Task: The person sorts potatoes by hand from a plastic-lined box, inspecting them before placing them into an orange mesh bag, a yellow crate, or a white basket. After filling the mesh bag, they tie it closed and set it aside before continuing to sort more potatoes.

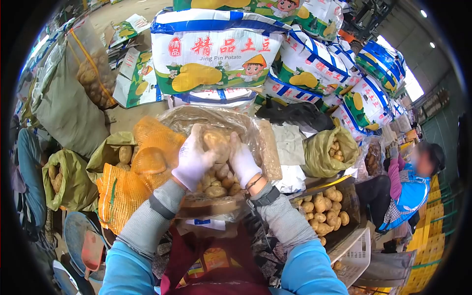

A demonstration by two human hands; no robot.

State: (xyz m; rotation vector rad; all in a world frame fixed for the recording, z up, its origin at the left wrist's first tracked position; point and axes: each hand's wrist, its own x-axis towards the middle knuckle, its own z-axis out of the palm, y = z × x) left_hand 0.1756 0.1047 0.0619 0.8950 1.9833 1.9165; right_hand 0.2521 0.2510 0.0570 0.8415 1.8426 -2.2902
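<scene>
Both of my hands wear white gloves and are raised over an open box lined with clear plastic (pixel 169 117). Between them is a large tan potato (pixel 215 139), slightly blurred. My left hand (pixel 193 160) is closed around its left side. On the other side my right hand (pixel 243 161) has its fingers curled against the potato. Below, inside the liner, lies a heap of loose potatoes (pixel 216 184). The box's cardboard flap (pixel 269 150) stands up to the right of my right hand.
Filled orange mesh bags (pixel 123 196) crowd the left side, beside green sacks of potatoes (pixel 73 179). A potato bin (pixel 324 211) sits at right, near another green sack (pixel 332 153). Printed potato boxes (pixel 216 51) are stacked ahead. A seated person (pixel 405 187) is at far right.
</scene>
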